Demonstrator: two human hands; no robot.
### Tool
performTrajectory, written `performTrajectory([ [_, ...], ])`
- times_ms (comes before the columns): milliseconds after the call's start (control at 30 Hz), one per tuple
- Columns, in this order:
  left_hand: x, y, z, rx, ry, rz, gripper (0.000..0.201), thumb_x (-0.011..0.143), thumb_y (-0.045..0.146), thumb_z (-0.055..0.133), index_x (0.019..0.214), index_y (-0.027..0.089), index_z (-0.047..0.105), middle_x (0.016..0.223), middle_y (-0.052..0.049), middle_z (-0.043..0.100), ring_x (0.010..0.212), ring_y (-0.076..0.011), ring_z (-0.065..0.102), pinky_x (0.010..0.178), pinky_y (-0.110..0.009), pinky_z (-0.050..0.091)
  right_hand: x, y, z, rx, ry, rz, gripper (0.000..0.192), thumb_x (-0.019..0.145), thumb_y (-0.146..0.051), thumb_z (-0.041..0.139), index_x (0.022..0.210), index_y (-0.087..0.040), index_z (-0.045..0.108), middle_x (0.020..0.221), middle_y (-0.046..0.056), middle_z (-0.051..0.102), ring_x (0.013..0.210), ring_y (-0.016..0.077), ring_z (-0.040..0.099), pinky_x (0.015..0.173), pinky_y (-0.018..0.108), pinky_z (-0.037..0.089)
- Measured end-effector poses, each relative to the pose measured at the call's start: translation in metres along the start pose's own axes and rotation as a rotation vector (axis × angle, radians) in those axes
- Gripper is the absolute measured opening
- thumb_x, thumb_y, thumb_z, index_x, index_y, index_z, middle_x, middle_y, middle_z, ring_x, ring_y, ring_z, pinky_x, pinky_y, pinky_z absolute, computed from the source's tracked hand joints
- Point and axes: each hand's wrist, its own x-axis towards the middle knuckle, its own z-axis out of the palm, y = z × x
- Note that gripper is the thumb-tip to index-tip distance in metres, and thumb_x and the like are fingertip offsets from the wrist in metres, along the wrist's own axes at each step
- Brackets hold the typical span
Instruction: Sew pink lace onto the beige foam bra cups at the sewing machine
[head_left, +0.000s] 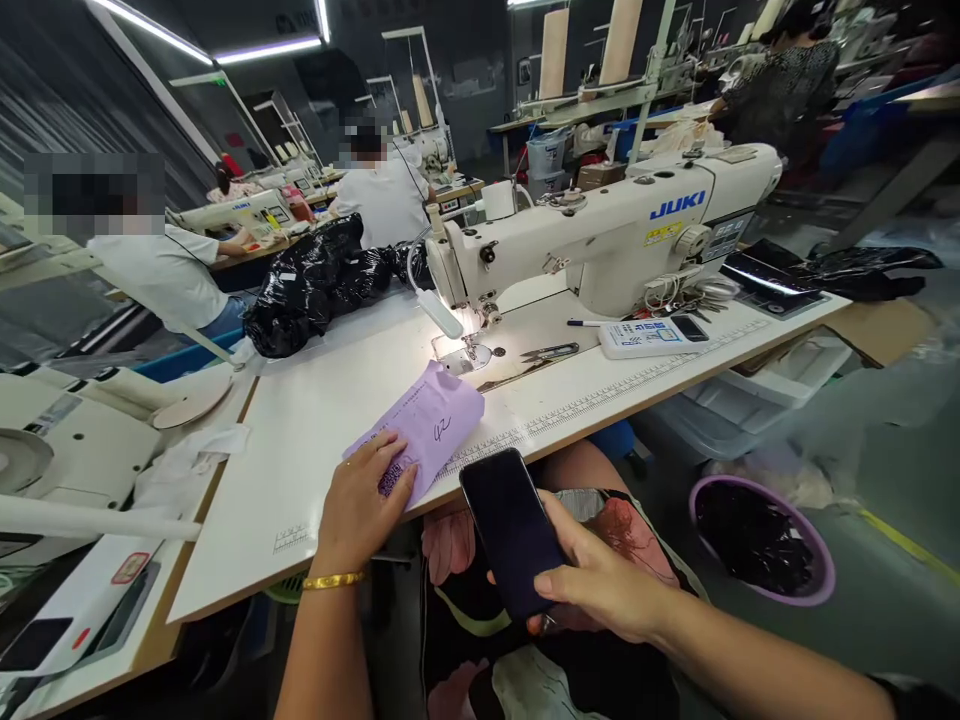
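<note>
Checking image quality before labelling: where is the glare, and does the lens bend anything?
Head view: the machine's small lamp burns out the white table near the needle; the table edge bows, wide-angle distortion; the dark-screened black phone and lilac paper slip stay sharp.

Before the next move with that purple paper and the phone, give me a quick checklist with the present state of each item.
1. Left hand on the purple paper: ok, fingers rest on its near end, flat on the table.
2. Right hand grip on the phone: ok, held over the lap, off the table.
3. Phone screen on: not ok, it is dark.
4. Paper free of the needle area: ok, its far corner lies just short of it.
5. Scissors out of the way: ok, they lie right of the needle, apart from both hands.
6. Writing on the paper readable: cannot tell beyond a handwritten mark.
</note>
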Motion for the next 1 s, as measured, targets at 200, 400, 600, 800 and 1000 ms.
performTrajectory([
  [200,0.003,0.002,0.001,-0.006,0.007,-0.020,0.049,0.099,0.054,0.049,0.127,0.020,0.070,0.142,-0.011,0.067,0.134,-0.0342,0.060,0.112,-0.055,0.049,0.001,-0.008,0.000,-0.024,0.044,-0.074,0.090,0.080,-0.039,0.087,0.146,-0.030,0.026,0.109,0.004,0.070,0.079,0.0145,0.067,0.062,0.024,0.051],
  [400,0.004,0.002,0.000,-0.014,0.004,-0.034,0.048,0.098,0.054,0.049,0.125,0.021,0.070,0.141,-0.010,0.068,0.132,-0.0337,0.061,0.114,-0.056,0.048,0.004,-0.007,0.002,-0.067,0.146,-0.110,0.086,0.078,-0.045,0.090,0.140,-0.030,0.033,0.102,0.001,0.064,0.082,0.0168,0.067,0.058,0.022,0.049],
  [600,0.005,0.004,-0.001,-0.013,-0.006,-0.046,0.052,0.097,0.056,0.048,0.126,0.019,0.071,0.141,-0.011,0.068,0.132,-0.0348,0.061,0.111,-0.057,0.050,0.002,-0.001,-0.005,-0.153,0.060,-0.160,0.077,0.091,-0.050,0.079,0.148,-0.031,0.030,0.108,0.001,0.057,0.077,0.0123,0.061,0.066,0.027,0.052],
  [800,0.006,0.006,-0.002,-0.014,-0.015,-0.053,0.053,0.097,0.057,0.047,0.125,0.019,0.071,0.141,-0.010,0.068,0.132,-0.0347,0.062,0.111,-0.057,0.050,-0.002,0.001,-0.011,-0.133,0.002,-0.088,0.078,0.094,-0.046,0.074,0.153,-0.034,0.026,0.106,0.001,0.058,0.082,0.0160,0.064,0.070,0.030,0.053],
  [1000,0.006,0.006,-0.002,-0.004,-0.019,-0.049,0.052,0.098,0.056,0.047,0.127,0.020,0.071,0.142,-0.010,0.068,0.133,-0.0336,0.061,0.111,-0.054,0.050,-0.001,0.004,-0.015,-0.073,-0.015,-0.037,0.073,0.097,-0.044,0.067,0.156,-0.033,0.026,0.104,0.001,0.061,0.076,0.0159,0.064,0.070,0.033,0.054],
])
